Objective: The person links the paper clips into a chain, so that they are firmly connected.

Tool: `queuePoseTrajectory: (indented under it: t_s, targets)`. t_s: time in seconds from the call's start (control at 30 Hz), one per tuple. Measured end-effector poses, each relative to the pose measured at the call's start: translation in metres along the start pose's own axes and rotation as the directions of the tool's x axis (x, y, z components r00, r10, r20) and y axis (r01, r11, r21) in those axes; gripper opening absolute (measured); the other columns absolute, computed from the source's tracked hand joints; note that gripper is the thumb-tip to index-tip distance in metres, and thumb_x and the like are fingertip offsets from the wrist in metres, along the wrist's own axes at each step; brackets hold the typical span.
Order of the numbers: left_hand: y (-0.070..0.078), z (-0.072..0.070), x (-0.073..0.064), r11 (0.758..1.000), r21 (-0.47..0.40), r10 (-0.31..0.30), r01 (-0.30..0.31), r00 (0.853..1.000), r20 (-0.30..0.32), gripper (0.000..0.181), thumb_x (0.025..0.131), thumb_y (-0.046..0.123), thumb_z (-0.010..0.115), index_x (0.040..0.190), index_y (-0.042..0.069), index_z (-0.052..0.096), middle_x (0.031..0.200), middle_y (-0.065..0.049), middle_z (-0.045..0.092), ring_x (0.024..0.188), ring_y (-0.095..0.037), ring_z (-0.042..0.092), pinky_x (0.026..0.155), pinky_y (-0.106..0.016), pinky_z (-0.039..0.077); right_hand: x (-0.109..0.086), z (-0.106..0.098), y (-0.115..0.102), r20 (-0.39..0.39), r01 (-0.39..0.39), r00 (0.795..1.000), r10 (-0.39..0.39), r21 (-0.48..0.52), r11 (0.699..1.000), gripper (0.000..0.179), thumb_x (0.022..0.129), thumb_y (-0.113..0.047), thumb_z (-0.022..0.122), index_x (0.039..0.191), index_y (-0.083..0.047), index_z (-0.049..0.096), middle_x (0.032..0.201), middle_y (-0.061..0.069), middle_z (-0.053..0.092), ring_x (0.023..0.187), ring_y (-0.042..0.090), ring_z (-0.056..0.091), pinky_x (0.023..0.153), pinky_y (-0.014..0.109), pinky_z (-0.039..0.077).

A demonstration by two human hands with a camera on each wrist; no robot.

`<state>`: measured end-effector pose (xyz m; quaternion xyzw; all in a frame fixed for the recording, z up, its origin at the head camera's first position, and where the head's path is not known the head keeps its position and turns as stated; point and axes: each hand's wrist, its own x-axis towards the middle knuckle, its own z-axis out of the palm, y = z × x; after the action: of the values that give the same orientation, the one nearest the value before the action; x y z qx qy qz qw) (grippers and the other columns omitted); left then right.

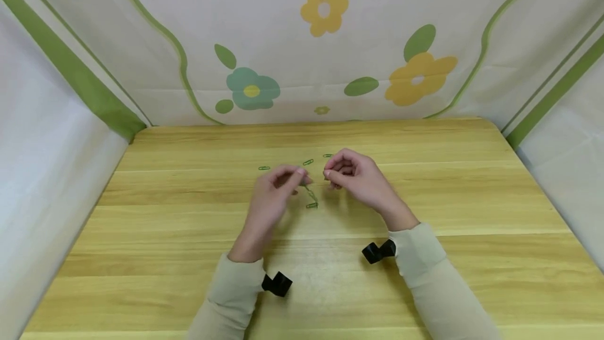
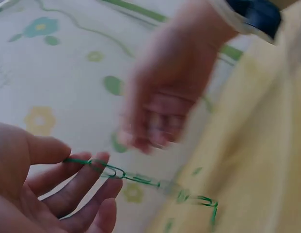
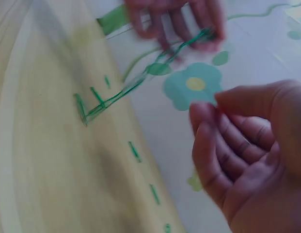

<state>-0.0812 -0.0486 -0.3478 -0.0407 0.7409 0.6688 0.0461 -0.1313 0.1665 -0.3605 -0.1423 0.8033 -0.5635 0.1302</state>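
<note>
Tabletop [image 1: 330, 287] stretches before us. Over it, the left hand [image 1: 269, 193] pinches one end of a green paper-clip chain [image 2: 140, 180]; the right hand [image 1: 365, 180] curls, thumb near forefinger, and we cannot tell whether it grips anything. Loose clips [image 1: 308, 162] lie near both. Only the left wrist view shows us the pinched end link [image 2: 78, 160] clearly.

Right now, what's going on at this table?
A person's bare left hand pinches a chain of linked green wire paperclips near one end; the rest trails down toward the light wood-grain table. The bare right hand is beside it, apart from the chain; whether it pinches anything is unclear. Loose green paperclips lie near the hands.
</note>
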Motion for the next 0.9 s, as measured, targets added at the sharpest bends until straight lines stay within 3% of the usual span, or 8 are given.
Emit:
queuePoseTrajectory:
  t_s: [0.1, 0.27, 0.37, 0.47, 0.53, 0.63, 0.73, 0.9]
  targets:
    - [0.014, -0.018, 0.0, 0.996, -0.075, 0.041, -0.052, 0.99, -0.138, 0.022, 0.11, 0.023, 0.064, 0.116, 0.006, 0.076, 0.099, -0.001, 0.079, 0.101, -0.018, 0.071, 0.091, -0.038, 0.058, 0.012, 0.01, 0.009, 0.019, 0.01, 1.0, -0.008, -0.106, 0.994, 0.01, 0.104, -0.018, 0.072, 0.111, -0.011, 0.074, 0.104, 0.013, 0.074, 0.09, 0.03, 0.071, 0.079, 0.04, 0.06]
    - [0.021, -0.046, 0.0, 0.987, -0.14, 0.032, -0.08, 0.948, -0.317, 0.022, 0.112, 0.021, 0.059, 0.114, 0.006, 0.075, 0.093, 0.007, 0.076, 0.095, -0.016, 0.071, 0.083, -0.028, 0.057, 0.034, 0.038, 0.017, 0.04, -0.014, 0.999, 0.027, -0.279, 0.96, 0.015, 0.101, -0.019, 0.075, 0.113, -0.012, 0.077, 0.103, 0.004, 0.075, 0.091, 0.018, 0.068, 0.082, 0.034, 0.057]
    - [0.017, -0.058, 0.002, 0.987, -0.15, -0.003, -0.056, 0.93, -0.367, 0.022, 0.113, 0.023, 0.058, 0.111, 0.01, 0.075, 0.091, 0.008, 0.075, 0.095, -0.015, 0.07, 0.083, -0.028, 0.056, 0.043, 0.055, 0.015, -0.015, -0.105, 0.994, 0.107, -0.377, 0.92, 0.022, 0.098, -0.029, 0.08, 0.113, -0.014, 0.077, 0.101, 0.0, 0.074, 0.091, 0.016, 0.067, 0.083, 0.034, 0.055]
    - [0.011, -0.067, 0.006, 0.987, -0.16, -0.035, -0.031, 0.918, -0.395, 0.022, 0.113, 0.024, 0.058, 0.111, 0.01, 0.075, 0.089, 0.01, 0.075, 0.094, -0.014, 0.07, 0.083, -0.029, 0.054, 0.048, 0.068, 0.01, -0.052, -0.179, 0.983, 0.175, -0.482, 0.858, 0.027, 0.096, -0.038, 0.082, 0.11, -0.017, 0.076, 0.097, -0.004, 0.072, 0.087, 0.013, 0.067, 0.078, 0.033, 0.054]
    - [0.008, -0.071, 0.007, 0.987, -0.157, -0.044, -0.021, 0.916, -0.398, 0.023, 0.113, 0.024, 0.058, 0.112, 0.009, 0.075, 0.088, 0.012, 0.075, 0.094, -0.014, 0.07, 0.084, -0.03, 0.054, 0.049, 0.073, 0.006, -0.056, -0.201, 0.978, 0.202, -0.53, 0.824, 0.026, 0.096, -0.039, 0.083, 0.107, -0.017, 0.076, 0.096, -0.005, 0.072, 0.085, 0.013, 0.067, 0.075, 0.032, 0.054]
    - [0.003, -0.074, 0.009, 0.991, -0.136, -0.047, -0.006, 0.925, -0.378, 0.024, 0.112, 0.025, 0.06, 0.115, 0.006, 0.075, 0.086, 0.014, 0.075, 0.094, -0.013, 0.069, 0.082, -0.029, 0.054, 0.049, 0.076, 0.003, -0.043, -0.197, 0.977, 0.21, -0.565, 0.801, 0.02, 0.097, -0.036, 0.082, 0.102, -0.018, 0.076, 0.094, -0.006, 0.073, 0.084, 0.012, 0.067, 0.072, 0.031, 0.053]
    - [0.0, -0.075, 0.01, 0.995, -0.098, -0.059, 0.028, 0.941, -0.334, 0.024, 0.111, 0.026, 0.062, 0.116, 0.006, 0.075, 0.087, 0.014, 0.076, 0.097, -0.013, 0.067, 0.084, -0.029, 0.055, 0.046, 0.073, 0.006, -0.03, -0.173, 0.982, 0.187, -0.539, 0.824, 0.018, 0.097, -0.034, 0.083, 0.099, -0.018, 0.075, 0.092, -0.005, 0.073, 0.082, 0.012, 0.066, 0.073, 0.03, 0.051]
    - [-0.004, -0.074, 0.013, 0.994, -0.024, -0.106, 0.103, 0.96, -0.261, 0.027, 0.112, 0.026, 0.061, 0.123, 0.006, 0.076, 0.092, 0.011, 0.077, 0.106, -0.013, 0.064, 0.093, -0.033, 0.052, 0.036, 0.06, 0.021, 0.023, -0.076, 0.996, 0.091, -0.37, 0.926, 0.015, 0.098, -0.027, 0.082, 0.097, -0.015, 0.072, 0.093, -0.001, 0.073, 0.082, 0.014, 0.064, 0.076, 0.03, 0.051]
